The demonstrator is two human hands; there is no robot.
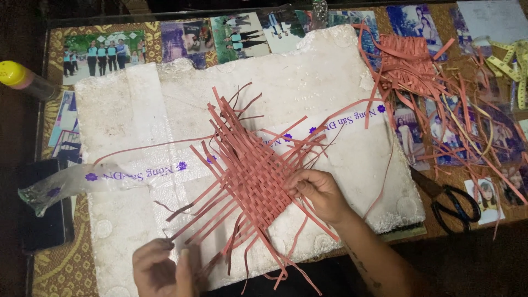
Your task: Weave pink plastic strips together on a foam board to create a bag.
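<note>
Hands: right hand (319,192) pinches woven mat (250,179) edge, left hand (159,269) pinches a loose strip (190,223) end. Strips likely thin, light, floppy; best gripped near the weave w/ fingertips.

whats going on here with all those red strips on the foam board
A person is weaving thin red strips into a flat woven mat that lies on a white foam board. The right hand presses on the mat's right edge, fingers among the strip ends. The left hand pinches loose strip ends at the lower left corner. To the right lie a pile of spare red strips, a yellow measuring tape and black-handled scissors.
</note>
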